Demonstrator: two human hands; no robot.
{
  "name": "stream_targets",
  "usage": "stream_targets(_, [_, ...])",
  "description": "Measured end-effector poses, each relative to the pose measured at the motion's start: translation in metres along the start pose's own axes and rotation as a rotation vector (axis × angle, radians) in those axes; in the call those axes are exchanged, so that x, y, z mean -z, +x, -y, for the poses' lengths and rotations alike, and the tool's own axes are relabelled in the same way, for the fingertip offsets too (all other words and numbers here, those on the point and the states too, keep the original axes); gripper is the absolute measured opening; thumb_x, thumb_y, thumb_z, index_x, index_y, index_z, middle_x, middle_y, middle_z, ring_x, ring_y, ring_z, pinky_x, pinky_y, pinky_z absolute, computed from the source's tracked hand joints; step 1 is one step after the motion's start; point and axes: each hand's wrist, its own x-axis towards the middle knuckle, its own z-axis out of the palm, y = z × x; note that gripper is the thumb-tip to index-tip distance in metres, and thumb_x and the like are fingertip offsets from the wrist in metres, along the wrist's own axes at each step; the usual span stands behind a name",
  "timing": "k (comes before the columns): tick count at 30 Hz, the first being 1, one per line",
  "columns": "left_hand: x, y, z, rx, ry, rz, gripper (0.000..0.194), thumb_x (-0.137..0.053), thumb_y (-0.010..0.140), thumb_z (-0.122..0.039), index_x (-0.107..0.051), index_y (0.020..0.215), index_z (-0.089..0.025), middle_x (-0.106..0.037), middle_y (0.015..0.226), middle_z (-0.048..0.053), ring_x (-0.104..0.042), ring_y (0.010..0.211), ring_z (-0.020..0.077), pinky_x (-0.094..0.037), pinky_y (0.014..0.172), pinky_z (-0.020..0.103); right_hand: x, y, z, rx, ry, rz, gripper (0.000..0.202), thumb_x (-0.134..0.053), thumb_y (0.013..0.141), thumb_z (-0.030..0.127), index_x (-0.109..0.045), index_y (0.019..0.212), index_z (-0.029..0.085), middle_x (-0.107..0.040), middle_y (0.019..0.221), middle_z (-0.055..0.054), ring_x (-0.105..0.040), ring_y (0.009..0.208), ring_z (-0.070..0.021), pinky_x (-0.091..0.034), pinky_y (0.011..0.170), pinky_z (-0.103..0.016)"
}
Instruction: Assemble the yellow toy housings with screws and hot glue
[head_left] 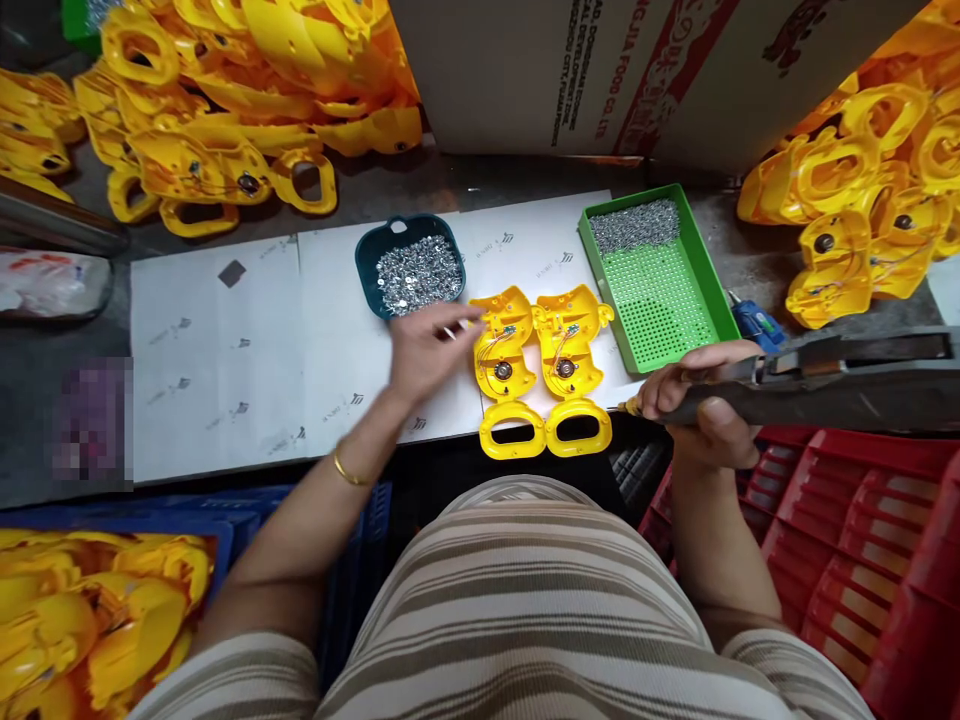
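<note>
Two yellow plastic shell halves point(504, 335) point(568, 340) lie side by side, hollow side up, showing wires, a small green board and a round speaker in each. Both have a ring-shaped handle at the near end. My left hand point(424, 350) is at the left shell's upper edge, thumb and fingers drawn together; anything between the tips is too small to make out. In my right hand point(701, 395) is a dark electric screwdriver point(840, 395), its bit pointing left near the right shell's handle. Beyond my left hand sits a dark teal tray point(367, 265) of small shiny metal parts.
A green perforated basket point(652, 310) holds small metal screws at its far end. Beside it lies a blue tool point(757, 325). Yellow shells are heaped at far left point(262, 90), right point(862, 190) and lower left point(105, 620). A carton point(525, 80) stands behind; red crates point(862, 540) are at right.
</note>
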Motion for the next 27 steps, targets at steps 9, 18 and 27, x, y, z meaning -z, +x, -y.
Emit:
stream_targets(9, [-0.046,-0.075,-0.056,-0.173,-0.198,0.249,0.013,-0.064,0.090,-0.025,-0.074,0.090,-0.016,-0.077,0.085,0.006,-0.071,0.075,0.0134,-0.057,0.070,0.023,-0.039,0.009,0.008,0.088,0.192,0.149,0.023,-0.061,0.085,0.036,-0.062,0.106,0.026,-0.049,0.055,0.006,-0.045,0.036,-0.0118,-0.043,0.034,-0.026])
stream_targets(18, [-0.045,-0.076,-0.056,-0.246,-0.147,0.248,0.017,-0.066,0.090,-0.028,-0.071,0.083,-0.013,-0.075,0.079,0.006,-0.069,0.069,0.0126,-0.053,0.064,0.021,-0.049,0.004,0.003,0.027,0.225,0.101,0.020,-0.064,0.086,0.035,-0.062,0.103,0.025,-0.047,0.056,0.007,-0.044,0.037,-0.0109,-0.039,0.035,-0.025])
stream_targets(27, [-0.046,-0.080,-0.053,-0.152,-0.113,0.351,0.028,-0.071,0.086,-0.036,-0.071,0.104,-0.015,-0.076,0.091,0.007,-0.072,0.077,0.0147,-0.055,0.069,0.023,-0.048,0.001,-0.001,0.020,0.187,0.052,0.019,-0.066,0.085,0.038,-0.061,0.099,0.027,-0.047,0.054,0.007,-0.042,0.036,-0.0109,-0.037,0.033,-0.025])
